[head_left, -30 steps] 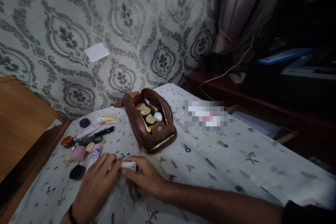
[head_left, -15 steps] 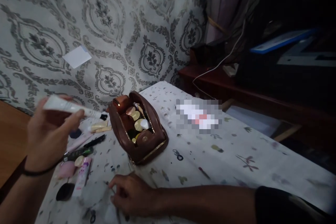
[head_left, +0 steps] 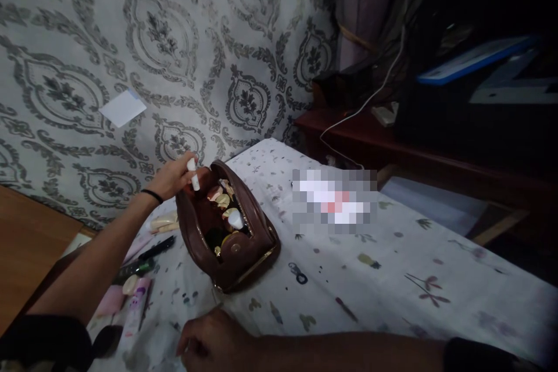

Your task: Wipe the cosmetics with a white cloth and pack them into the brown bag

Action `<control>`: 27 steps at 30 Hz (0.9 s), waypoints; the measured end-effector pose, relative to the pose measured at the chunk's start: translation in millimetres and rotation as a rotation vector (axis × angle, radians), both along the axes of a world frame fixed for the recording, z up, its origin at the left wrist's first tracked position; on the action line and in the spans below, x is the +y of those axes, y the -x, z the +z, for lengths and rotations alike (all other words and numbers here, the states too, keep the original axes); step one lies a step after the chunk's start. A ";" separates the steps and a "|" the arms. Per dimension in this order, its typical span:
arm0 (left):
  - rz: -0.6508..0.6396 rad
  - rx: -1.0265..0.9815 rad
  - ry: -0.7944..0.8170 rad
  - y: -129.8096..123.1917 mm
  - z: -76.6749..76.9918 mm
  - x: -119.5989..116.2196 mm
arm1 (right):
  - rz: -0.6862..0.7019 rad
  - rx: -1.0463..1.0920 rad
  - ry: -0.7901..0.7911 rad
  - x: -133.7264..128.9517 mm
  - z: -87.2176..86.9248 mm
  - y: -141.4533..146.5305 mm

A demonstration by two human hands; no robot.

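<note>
A brown bag [head_left: 244, 264] stands unzipped on the patterned cloth, with round gold items and a white item [head_left: 236, 219] inside. At its far left end, my left hand [head_left: 176, 177] holds a white tube [head_left: 193, 174] upright over the opening, fingers closed round it. My right hand [head_left: 213, 340] rests near the front edge of the cloth, fingers curled; what they hold, if anything, is hidden. Beside it lies a blurry, clear plastic thing [head_left: 159, 343].
Left of the bag lie a pink and white tube [head_left: 137, 305], a pink item [head_left: 110, 301], a black stick [head_left: 157, 248], a green tube [head_left: 137, 268] and beige tubes [head_left: 164, 222]. A pixelated object [head_left: 333, 200] lies right. Behind is a patterned wall [head_left: 174, 40].
My left hand has moved right and away from me, from above the small items to the bag's far end, and the tube has turned upright. My right hand has barely shifted.
</note>
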State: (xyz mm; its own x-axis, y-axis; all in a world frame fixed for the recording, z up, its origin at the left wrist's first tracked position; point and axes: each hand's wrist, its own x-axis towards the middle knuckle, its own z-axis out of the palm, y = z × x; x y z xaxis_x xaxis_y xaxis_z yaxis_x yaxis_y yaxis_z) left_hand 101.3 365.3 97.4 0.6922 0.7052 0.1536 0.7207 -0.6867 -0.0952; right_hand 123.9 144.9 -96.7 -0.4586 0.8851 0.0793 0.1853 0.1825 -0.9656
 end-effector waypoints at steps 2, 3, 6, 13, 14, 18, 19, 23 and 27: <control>-0.005 0.080 -0.019 -3.5 -1.2 2.2 | -0.023 0.019 -0.008 -0.8 -0.7 -0.5; -0.008 0.121 -0.033 -5.6 -1.5 2.5 | -0.035 0.026 -0.018 -1.3 -1.6 -0.3; -0.014 0.220 -0.055 -11.5 -2.9 3.2 | -0.057 0.047 -0.041 -2.3 -4.8 0.9; 0.008 0.309 -0.047 -16.6 -14.1 12.6 | -0.044 0.062 -0.068 -1.8 -8.7 3.0; 0.011 0.317 -0.046 -17.1 -15.9 14.5 | -0.041 0.059 -0.073 -1.5 -8.8 3.0; 0.026 0.333 -0.017 -19.8 -21.1 21.9 | -0.025 0.051 -0.082 -0.9 -7.5 1.5; 0.030 0.340 -0.006 -20.7 -21.9 23.6 | -0.021 0.052 -0.082 -1.0 -6.9 0.9; 0.070 0.378 0.058 -25.0 -25.5 29.7 | -0.017 0.060 -0.059 -2.2 -4.0 -1.2; 0.115 0.416 0.108 -30.8 -31.6 35.7 | -0.020 0.048 -0.042 -3.9 -1.5 -2.4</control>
